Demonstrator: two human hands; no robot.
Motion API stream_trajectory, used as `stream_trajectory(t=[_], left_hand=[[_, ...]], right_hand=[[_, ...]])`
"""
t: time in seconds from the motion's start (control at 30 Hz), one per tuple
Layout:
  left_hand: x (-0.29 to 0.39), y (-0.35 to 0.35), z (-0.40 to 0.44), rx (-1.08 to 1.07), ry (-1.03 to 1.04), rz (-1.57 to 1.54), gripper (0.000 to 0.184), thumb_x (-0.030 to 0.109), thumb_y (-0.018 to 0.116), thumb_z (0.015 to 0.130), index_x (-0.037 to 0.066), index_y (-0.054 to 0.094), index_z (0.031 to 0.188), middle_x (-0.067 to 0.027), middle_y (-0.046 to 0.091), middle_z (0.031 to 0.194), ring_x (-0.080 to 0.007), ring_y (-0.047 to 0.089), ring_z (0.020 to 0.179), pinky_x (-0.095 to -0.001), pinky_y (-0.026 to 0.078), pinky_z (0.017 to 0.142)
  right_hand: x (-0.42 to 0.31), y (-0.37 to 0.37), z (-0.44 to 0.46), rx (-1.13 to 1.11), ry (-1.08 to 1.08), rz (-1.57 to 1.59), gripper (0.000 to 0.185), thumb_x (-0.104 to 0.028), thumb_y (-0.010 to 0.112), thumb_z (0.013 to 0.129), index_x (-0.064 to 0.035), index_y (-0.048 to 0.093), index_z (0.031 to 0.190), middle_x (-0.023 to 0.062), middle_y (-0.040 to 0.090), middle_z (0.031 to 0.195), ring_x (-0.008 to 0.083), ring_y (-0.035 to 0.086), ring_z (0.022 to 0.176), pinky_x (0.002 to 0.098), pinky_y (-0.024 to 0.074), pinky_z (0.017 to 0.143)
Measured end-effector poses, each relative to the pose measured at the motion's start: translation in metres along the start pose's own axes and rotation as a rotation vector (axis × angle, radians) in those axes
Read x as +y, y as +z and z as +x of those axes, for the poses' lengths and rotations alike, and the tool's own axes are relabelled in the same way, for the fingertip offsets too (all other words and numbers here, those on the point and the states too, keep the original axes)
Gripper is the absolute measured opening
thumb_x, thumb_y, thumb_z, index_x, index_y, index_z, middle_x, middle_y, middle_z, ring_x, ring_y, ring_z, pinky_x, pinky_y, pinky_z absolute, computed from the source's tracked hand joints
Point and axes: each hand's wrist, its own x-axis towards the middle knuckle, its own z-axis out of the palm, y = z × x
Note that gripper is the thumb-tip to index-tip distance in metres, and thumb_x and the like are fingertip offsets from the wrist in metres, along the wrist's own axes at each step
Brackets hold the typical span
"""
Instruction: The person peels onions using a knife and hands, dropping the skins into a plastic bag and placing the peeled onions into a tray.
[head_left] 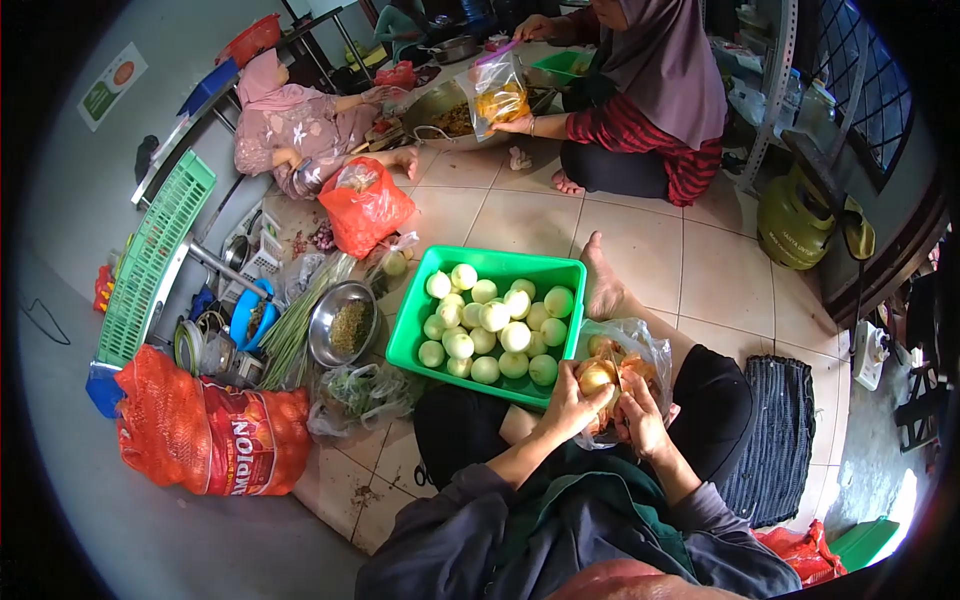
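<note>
Onion [596, 376], round and golden brown, sits in the left hand [574, 404], whose fingers curl around it, half closed, above the lap. Beside it the right hand [643, 415] has its fingers bent inward, close to the onion; a thin edge shows between the hands, but whether the right hand grips a blade or a piece of skin I cannot tell. Under and behind both hands lies a clear bag [655, 345] with brown skins [634, 366] in it. Just to the left stands a green tub [510, 260] holding many pale peeled onions [494, 316], heaped toward its middle. Further left on the tiles are a steel bowl [319, 338] with small greenish bits inside, a bundle of long stalks [300, 325] and an orange bag [365, 212]. A bulging net sack [212, 425] rests near the wall, well apart from the hands. To the right of the lap lies a dark mat [766, 435]. Across the floor, a person in striped sleeves [650, 150] holds a clear pouch [500, 100] of yellow-orange food near a wide pan [426, 106].
</note>
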Motion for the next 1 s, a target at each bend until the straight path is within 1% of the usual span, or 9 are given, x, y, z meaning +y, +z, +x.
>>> stream_trajectory(t=[0.17,0.33,0.4,0.6,0.63,0.73,0.87,0.9,1.0], left_hand=[[-0.01,0.005,-0.003,0.026,0.093,0.118,0.062,0.026,0.075,0.078,-0.002,0.033,0.114,-0.0201,0.053,0.104,-0.0271,0.057,0.094,-0.0372,0.048,0.081],[-0.006,0.003,-0.003,0.03,0.077,0.153,0.062,0.024,0.076,0.076,-0.002,0.034,0.114,-0.0214,0.054,0.102,-0.0296,0.058,0.092,-0.0393,0.048,0.08],[0.0,0.007,-0.009,0.003,0.175,0.181,0.062,0.024,0.078,0.074,-0.004,0.038,0.112,-0.022,0.052,0.102,-0.0304,0.056,0.094,-0.0397,0.047,0.081],[-0.028,0.015,0.0,0.089,0.048,-0.084,0.059,0.026,0.077,0.076,-0.004,0.04,0.112,-0.0186,0.056,0.097,-0.0272,0.059,0.086,-0.036,0.049,0.077],[-0.028,0.013,0.002,0.083,0.018,-0.078,0.058,0.026,0.076,0.078,-0.005,0.041,0.112,-0.0164,0.055,0.099,-0.0232,0.058,0.088,-0.0341,0.049,0.078],[-0.024,0.006,0.0,0.007,0.006,-0.158,0.054,0.023,0.074,0.08,-0.001,0.041,0.116,-0.0113,0.054,0.105,-0.0159,0.056,0.093,-0.0294,0.048,0.081],[0.004,0.001,-0.005,-0.094,-0.049,-0.147,0.054,0.022,0.074,0.08,-0.002,0.042,0.116,-0.0116,0.054,0.107,-0.0157,0.056,0.097,-0.0285,0.048,0.083],[0.003,0.005,-0.004,-0.095,-0.001,-0.195,0.055,0.024,0.074,0.08,-0.002,0.042,0.117,-0.0108,0.055,0.108,-0.0156,0.056,0.097,-0.0289,0.048,0.083],[0.009,0.0,-0.004,-0.196,-0.114,-0.24,0.056,0.027,0.073,0.081,-0.002,0.043,0.118,-0.0099,0.055,0.109,-0.015,0.055,0.097,-0.0268,0.05,0.077]], right_hand=[[0.011,0.0,0.01,0.088,0.042,0.065,0.041,-0.014,0.041,0.097,-0.0086,0.033,0.137,-0.0015,0.045,0.06,0.0073,0.039,0.043,0.0208,0.0317,0.039],[0.007,0.001,0.013,0.077,0.066,0.175,0.023,-0.017,0.042,0.097,-0.0106,0.041,0.119,0.0004,0.047,0.062,0.0088,0.038,0.039,0.0214,0.0298,0.034],[0.003,0.002,0.016,0.148,0.136,0.227,0.016,-0.02,0.041,0.097,-0.0117,0.041,0.111,0.0016,0.047,0.061,0.0096,0.037,0.036,0.0216,0.0281,0.033],[0.007,-0.004,0.013,0.052,0.091,0.156,0.024,-0.019,0.041,0.097,-0.0126,0.039,0.12,0.0026,0.049,0.062,0.0102,0.038,0.038,0.0221,0.0286,0.033],[0.006,-0.002,0.009,0.06,0.098,0.145,0.025,-0.019,0.041,0.097,-0.0124,0.039,0.121,0.0027,0.049,0.063,0.0103,0.038,0.038,0.0222,0.0287,0.033],[0.01,-0.003,0.008,0.06,0.102,0.143,0.03,-0.019,0.041,0.097,-0.0121,0.038,0.126,0.0032,0.049,0.062,0.0103,0.038,0.038,0.0225,0.0286,0.033],[0.013,-0.005,0.013,0.05,0.15,0.142,0.029,-0.02,0.041,0.097,-0.0123,0.039,0.125,0.0031,0.048,0.06,0.0097,0.038,0.038,0.0222,0.0284,0.033],[0.013,-0.004,0.014,0.044,0.175,0.147,0.028,-0.02,0.042,0.097,-0.0122,0.039,0.124,0.003,0.048,0.06,0.0095,0.038,0.039,0.0221,0.0283,0.033],[0.017,-0.009,0.015,0.066,0.17,0.161,0.026,-0.022,0.042,0.097,-0.0118,0.041,0.121,0.0024,0.047,0.058,0.009,0.038,0.039,0.0216,0.0278,0.034]])
